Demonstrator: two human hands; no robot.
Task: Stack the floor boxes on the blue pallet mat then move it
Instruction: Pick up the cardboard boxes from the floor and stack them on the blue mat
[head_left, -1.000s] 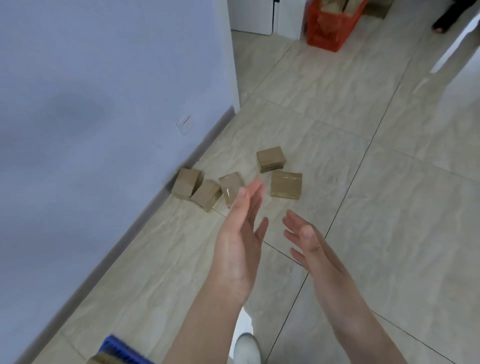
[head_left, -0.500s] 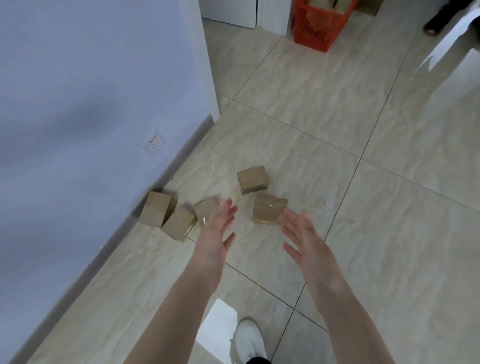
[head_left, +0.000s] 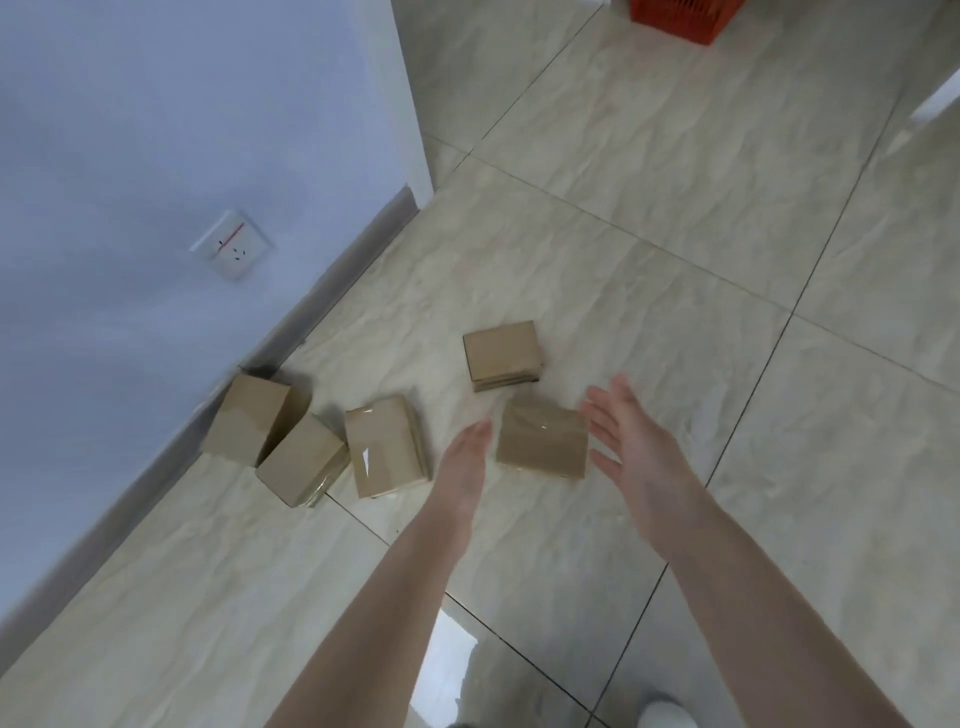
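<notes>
Your left hand (head_left: 464, 460) is open, fingers straight and held together, edge-on to the camera, holding nothing. Its fingertips sit just beside the left edge of the nearest box (head_left: 542, 441); you cannot tell from this angle whether they touch it. Your right hand (head_left: 631, 449) is also open, fingers spread apart, palm turned toward the same box, at its right edge and empty. The two hands flank that box, one at its 9 o'clock and one at its 3 o'clock. The box lies flat on the tiled floor (head_left: 675, 234), with a glint of clear tape on its top face.

Just beyond it, at its 11 o'clock, a second box (head_left: 501, 353) lies flat, apart from the first by a narrow strip of floor. At the nearest box's 9 o'clock, past your left hand, a taped box (head_left: 387, 447) lies with shiny tape along its top. At that one's 9 o'clock a tilted box (head_left: 301, 460) sits against it, and farther on, a wall-side box (head_left: 254, 418) stands by the skirting of the pale wall (head_left: 156, 130), touching the tilted one.

All five boxes are closed brown cardboard; no printing or label can be read on any of them.

On the wall, at 10 o'clock from the boxes, a white socket plate (head_left: 231, 244) carries a thin red line. At the top edge, at 1 o'clock, the lower part of an orange crate (head_left: 680, 18) shows; its contents are out of view. A white shoe tip (head_left: 662, 714) shows at the bottom edge.
</notes>
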